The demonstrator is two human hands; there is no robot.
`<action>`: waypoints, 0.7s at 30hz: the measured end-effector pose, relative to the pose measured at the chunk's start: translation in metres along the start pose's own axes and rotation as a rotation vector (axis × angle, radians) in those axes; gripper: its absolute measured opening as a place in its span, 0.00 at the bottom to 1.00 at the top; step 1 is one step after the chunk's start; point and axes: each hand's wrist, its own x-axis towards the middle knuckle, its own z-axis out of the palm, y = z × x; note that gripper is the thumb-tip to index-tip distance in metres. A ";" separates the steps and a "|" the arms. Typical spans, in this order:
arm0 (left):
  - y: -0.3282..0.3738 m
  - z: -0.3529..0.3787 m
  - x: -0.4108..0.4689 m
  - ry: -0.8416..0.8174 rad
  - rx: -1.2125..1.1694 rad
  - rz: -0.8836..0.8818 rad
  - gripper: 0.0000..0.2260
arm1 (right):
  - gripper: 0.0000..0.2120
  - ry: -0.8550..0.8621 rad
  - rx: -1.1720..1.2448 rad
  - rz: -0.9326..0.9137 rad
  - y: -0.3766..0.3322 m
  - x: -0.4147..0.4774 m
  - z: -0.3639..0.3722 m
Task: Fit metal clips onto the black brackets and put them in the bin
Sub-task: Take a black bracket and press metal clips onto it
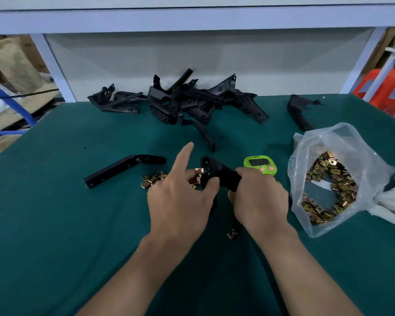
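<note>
My right hand (259,197) grips a black bracket (219,172) in mid-air over the green table. My left hand (180,190) pinches a metal clip (200,171) against the bracket's left end, thumb underneath and index finger pointing straight up and away. A small heap of brass-coloured clips (152,179) lies just left of my left hand. One loose clip (232,234) lies on the mat between my forearms. Another black bracket (121,169) lies flat to the left.
A pile of black brackets (183,101) sits at the back of the table, with a single one (298,111) at the back right. A clear plastic bag of clips (331,179) lies open at right. A green timer (260,164) stands behind my right hand.
</note>
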 end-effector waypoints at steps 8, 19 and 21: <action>0.003 -0.001 -0.002 0.075 0.055 0.044 0.32 | 0.08 -0.013 -0.020 -0.017 -0.011 -0.004 0.000; -0.004 0.008 0.001 0.010 -0.306 -0.181 0.21 | 0.11 -0.007 0.057 0.016 -0.004 -0.002 0.005; -0.005 0.010 0.006 -0.035 -0.604 -0.364 0.10 | 0.12 -0.018 0.087 0.024 -0.003 -0.002 0.006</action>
